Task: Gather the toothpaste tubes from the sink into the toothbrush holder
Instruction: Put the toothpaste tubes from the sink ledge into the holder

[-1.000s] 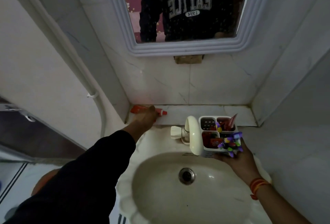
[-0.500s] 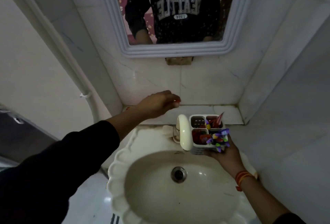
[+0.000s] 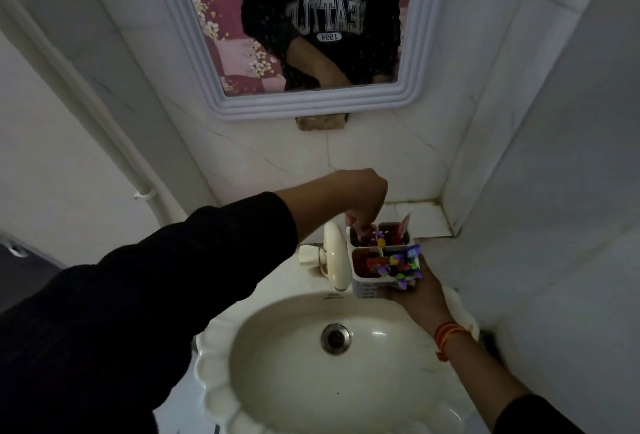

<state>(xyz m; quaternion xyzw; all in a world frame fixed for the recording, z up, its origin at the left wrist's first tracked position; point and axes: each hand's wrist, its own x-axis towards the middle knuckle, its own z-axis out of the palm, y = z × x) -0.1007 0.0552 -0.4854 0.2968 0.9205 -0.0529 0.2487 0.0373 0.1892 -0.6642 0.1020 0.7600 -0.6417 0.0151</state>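
My right hand (image 3: 415,295) holds a white four-compartment toothbrush holder (image 3: 367,290) from below, over the sink's back right rim. Red toothpaste tubes (image 3: 369,264) lie in its front left compartment, and one red and white tube end (image 3: 404,224) sticks up from the back right one. Colourful purple brush heads (image 3: 403,264) fill the front right compartment. My left hand (image 3: 363,201) hovers over the back left compartment, fingers pinched and pointing down into it around a red toothpaste tube that is mostly hidden.
A cream faucet (image 3: 334,257) stands just left of the holder. Below lies the oval sink (image 3: 284,381) with its drain (image 3: 335,338). A tiled ledge (image 3: 429,222) runs behind, a framed mirror (image 3: 221,87) hangs above, and a white pipe (image 3: 104,115) runs down the left wall.
My left hand lifted the red tube off the ledge, carried it right, and now dips its fingers into the holder's back left compartment. The holder stays in my right hand.
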